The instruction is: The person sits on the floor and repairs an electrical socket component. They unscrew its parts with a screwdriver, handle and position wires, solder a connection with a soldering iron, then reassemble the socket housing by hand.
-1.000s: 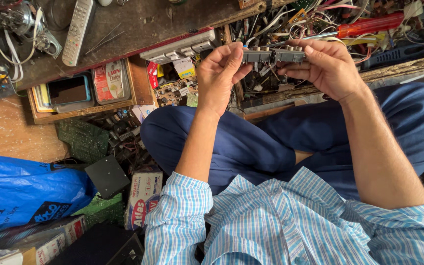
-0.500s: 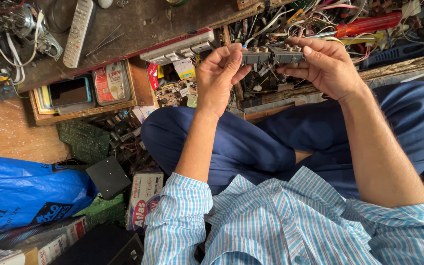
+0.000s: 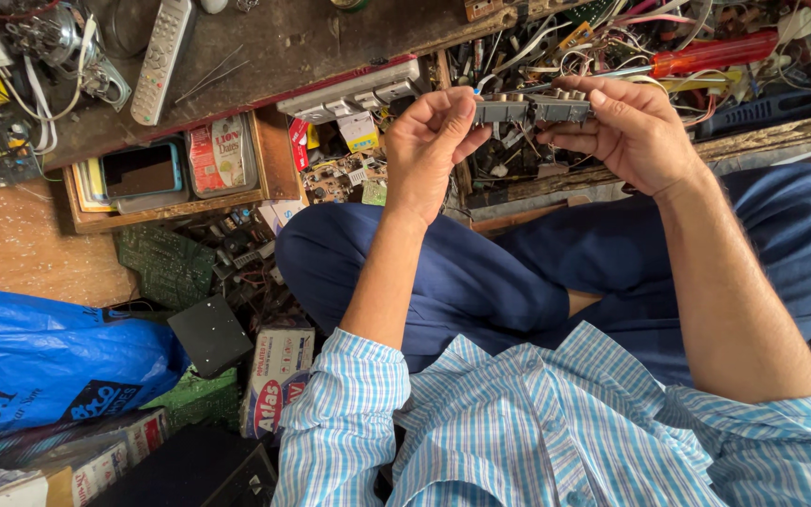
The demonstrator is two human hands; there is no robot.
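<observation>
Both hands hold one long narrow grey strip with small parts on it point(image 3: 529, 110), level, above a heap of wires and electronic scrap. My left hand point(image 3: 432, 150) pinches its left end between thumb and fingertips. At the strip's right end my right hand point(image 3: 629, 131) grips it, fingers curled over the top. I sit cross-legged in dark blue trousers point(image 3: 481, 272) and a blue striped shirt point(image 3: 556, 422).
A red-handled screwdriver point(image 3: 706, 53) lies in the wire heap at the upper right. A grey remote control point(image 3: 162, 61) rests on a dark wooden board. An open drawer point(image 3: 269, 155) holds a phone and small boxes. Green circuit boards point(image 3: 163, 263), a blue plastic bag point(image 3: 39, 357) and cartons lie at the left.
</observation>
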